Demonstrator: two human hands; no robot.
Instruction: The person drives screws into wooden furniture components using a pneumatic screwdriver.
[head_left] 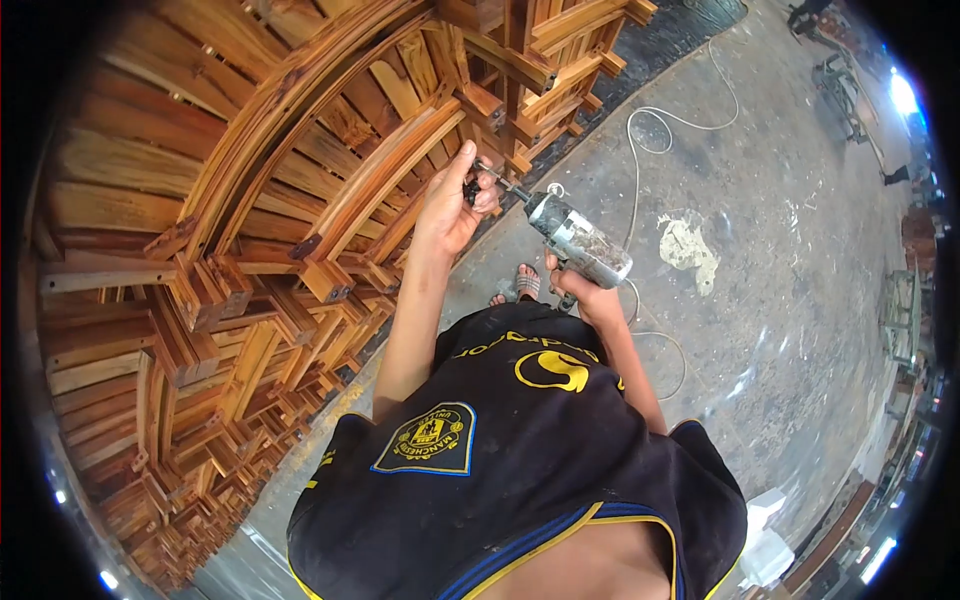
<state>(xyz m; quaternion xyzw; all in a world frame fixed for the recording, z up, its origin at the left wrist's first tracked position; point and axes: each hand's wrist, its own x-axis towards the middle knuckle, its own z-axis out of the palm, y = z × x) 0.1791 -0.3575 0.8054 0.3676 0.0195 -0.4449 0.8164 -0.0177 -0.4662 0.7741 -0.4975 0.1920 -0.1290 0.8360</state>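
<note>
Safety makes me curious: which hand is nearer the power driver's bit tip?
The left hand, at the end of the bit; the right hand is farther back, gripping the power driver.

Furniture (210, 280) left of the drill (580, 240); cord (636, 180) on floor (790, 230).

The left forearm (415, 310) stretches forward, its left hand (460, 205) half closed, thumb (466, 153) extended and fingers (487, 198) curled inward. The right forearm (635, 365) angles inward; its right hand (590, 292) is closed in a grip, nearer the body. The hands are apart, the left farther out.
</note>
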